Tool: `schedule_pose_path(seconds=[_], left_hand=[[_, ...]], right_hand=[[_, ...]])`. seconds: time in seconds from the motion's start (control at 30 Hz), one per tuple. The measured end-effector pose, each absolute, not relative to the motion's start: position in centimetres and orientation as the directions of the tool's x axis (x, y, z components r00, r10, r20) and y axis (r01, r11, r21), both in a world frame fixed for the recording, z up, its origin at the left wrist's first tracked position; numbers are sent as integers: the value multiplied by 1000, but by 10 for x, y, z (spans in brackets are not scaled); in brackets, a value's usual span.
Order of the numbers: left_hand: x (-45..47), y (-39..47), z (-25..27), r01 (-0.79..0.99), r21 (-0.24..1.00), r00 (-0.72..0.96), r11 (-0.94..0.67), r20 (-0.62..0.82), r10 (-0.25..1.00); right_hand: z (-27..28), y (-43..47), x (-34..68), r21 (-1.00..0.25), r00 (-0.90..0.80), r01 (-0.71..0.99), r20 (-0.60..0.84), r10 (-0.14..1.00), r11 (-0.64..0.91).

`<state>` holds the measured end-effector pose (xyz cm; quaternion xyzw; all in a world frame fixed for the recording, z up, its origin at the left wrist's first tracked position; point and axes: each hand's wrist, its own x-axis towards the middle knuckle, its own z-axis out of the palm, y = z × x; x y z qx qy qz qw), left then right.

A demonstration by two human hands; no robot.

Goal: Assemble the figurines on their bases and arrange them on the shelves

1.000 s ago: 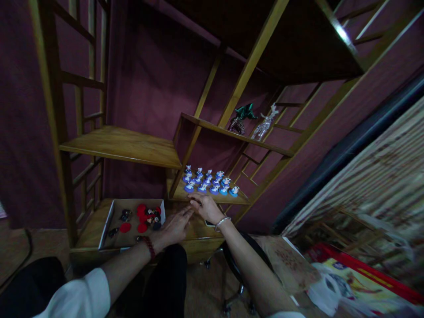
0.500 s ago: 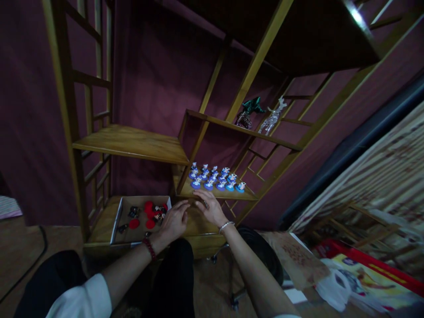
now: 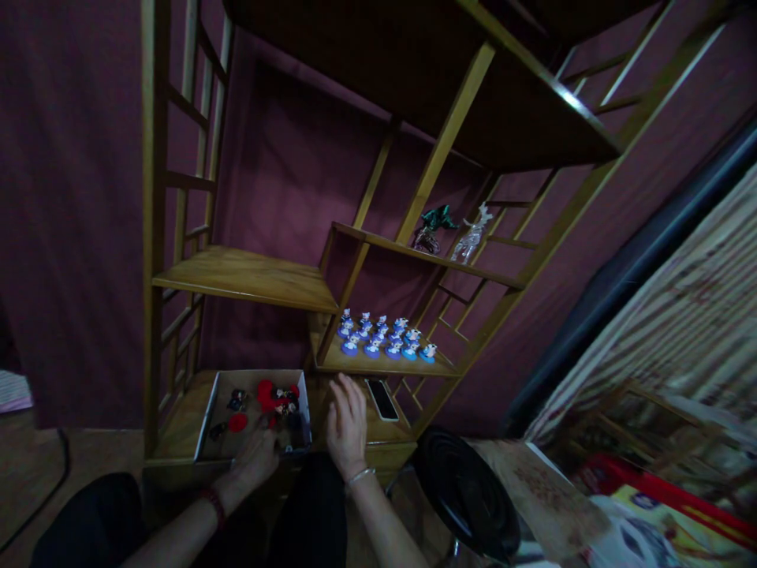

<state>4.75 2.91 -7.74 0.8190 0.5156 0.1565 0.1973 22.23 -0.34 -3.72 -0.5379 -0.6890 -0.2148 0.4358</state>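
My left hand point(image 3: 258, 453) reaches over the front edge of a shallow cardboard box point(image 3: 214, 398). Its fingers are dim and blurred, close to the small things inside, and whether they grip anything is unclear. In the box lie a red disc point(image 3: 237, 423), dark little figures point(image 3: 237, 400) and a red cluster point(image 3: 266, 392) with figures on it. My right hand point(image 3: 348, 422) hovers just right of the box with its fingers stretched out, holding nothing visible. To its right a phone point(image 3: 382, 400) lies on the low wooden surface.
Several small figurines on purple and blue bases point(image 3: 372, 347) stand in rows on the shelf above. Higher up are a dark green ornament point(image 3: 436, 229) and a clear deer figure point(image 3: 471, 234). A round black stool point(image 3: 470, 505) stands at the right.
My left hand has moved left and down to the box. My right hand has shifted left and down, uncovering the phone. The view has tilted, so more of the upper shelves shows.
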Motion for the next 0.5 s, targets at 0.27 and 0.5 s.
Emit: schedule_pose_path(seconds=[0.27,0.5], left_hand=[[12,32,-131,842,317,435,-436,78,897],[-14,23,-156,873,288,394,-395,62,917]], right_hand=[[-102,3,157,-308,-89,889,608,789,337],[-143,33,136,-439,-81,889,117,990,125]])
